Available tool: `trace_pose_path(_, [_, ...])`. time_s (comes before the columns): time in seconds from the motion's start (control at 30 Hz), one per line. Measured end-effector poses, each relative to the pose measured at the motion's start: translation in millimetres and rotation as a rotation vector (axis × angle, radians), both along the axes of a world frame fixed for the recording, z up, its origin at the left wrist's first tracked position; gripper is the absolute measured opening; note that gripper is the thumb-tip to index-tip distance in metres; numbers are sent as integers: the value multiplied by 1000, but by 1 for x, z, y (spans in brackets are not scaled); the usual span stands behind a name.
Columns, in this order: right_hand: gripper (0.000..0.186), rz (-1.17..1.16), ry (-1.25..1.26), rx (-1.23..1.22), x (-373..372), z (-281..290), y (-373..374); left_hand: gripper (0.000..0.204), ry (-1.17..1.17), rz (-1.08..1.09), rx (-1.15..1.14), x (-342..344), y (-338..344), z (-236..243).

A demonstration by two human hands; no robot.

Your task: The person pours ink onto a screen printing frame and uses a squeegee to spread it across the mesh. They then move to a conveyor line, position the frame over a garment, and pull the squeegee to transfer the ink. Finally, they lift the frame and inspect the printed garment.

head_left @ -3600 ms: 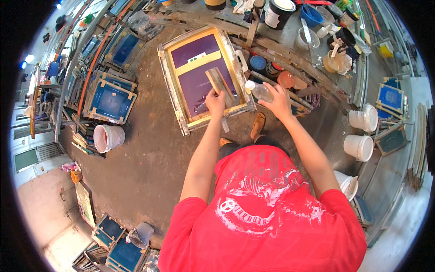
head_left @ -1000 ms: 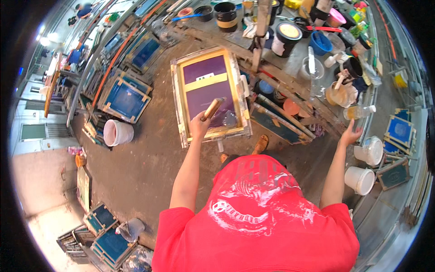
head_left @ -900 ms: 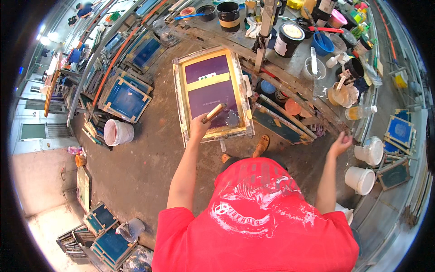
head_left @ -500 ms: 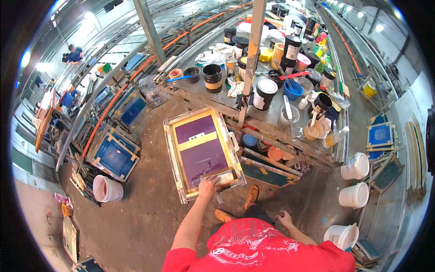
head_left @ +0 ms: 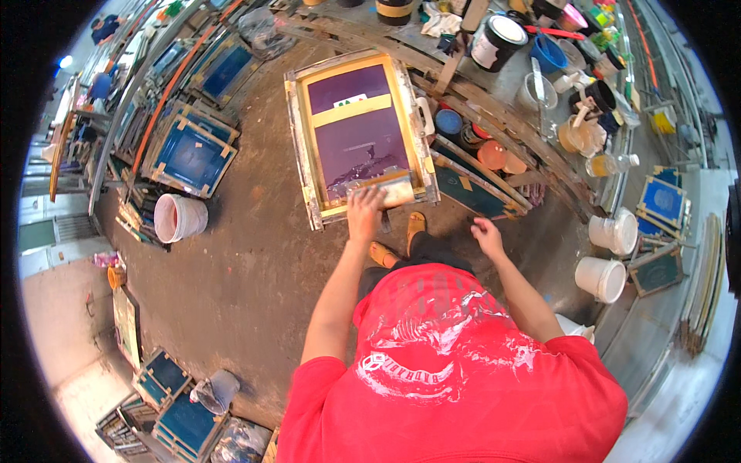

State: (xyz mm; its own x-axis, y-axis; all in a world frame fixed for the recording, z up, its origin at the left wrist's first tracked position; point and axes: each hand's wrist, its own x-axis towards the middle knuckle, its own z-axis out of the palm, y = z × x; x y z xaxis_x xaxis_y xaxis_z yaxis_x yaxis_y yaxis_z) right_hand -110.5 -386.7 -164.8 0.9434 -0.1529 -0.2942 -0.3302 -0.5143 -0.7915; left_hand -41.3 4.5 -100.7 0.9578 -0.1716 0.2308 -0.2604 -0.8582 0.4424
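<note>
Before me is a wooden screen-printing frame with yellow tape along its inner edges. Its purple mesh is crossed by a yellow tape strip, above which a small white patch shows. My left hand is closed on a wooden-handled squeegee at the frame's near end. Dark, wet-looking ink lies in an uneven patch just beyond the squeegee blade. My right hand hangs right of the frame, its fingers loosely bent and apart, holding nothing visible. What supports the frame is hidden.
A workbench at the far right carries ink tubs, including a white-lidded black tub and a blue bowl. Blue screens lean at left beside a white bucket. More white buckets stand at right.
The view has tilted downward, so the frame and bench sit higher in the picture. My left hand remains on the squeegee at the near end. My right hand has come forward.
</note>
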Motion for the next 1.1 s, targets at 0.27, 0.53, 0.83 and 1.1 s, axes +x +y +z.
trace_pose_path(0.27, [39,-2,-184,212,214,32,79,62,155,-22,3,-54,4,20])
trace_pose_path(0.53, [62,-66,33,445,321,49,176,29,89,657,-386,-8,65,73])
trace_pose_path(0.83, [34,-127,-2,354,361,-10,177,57,465,1103,-1496,36,176,-47])
trace_pose_path(1.1, [34,-376,34,456,287,34,198,45,642,841,-1273,13,210,13])
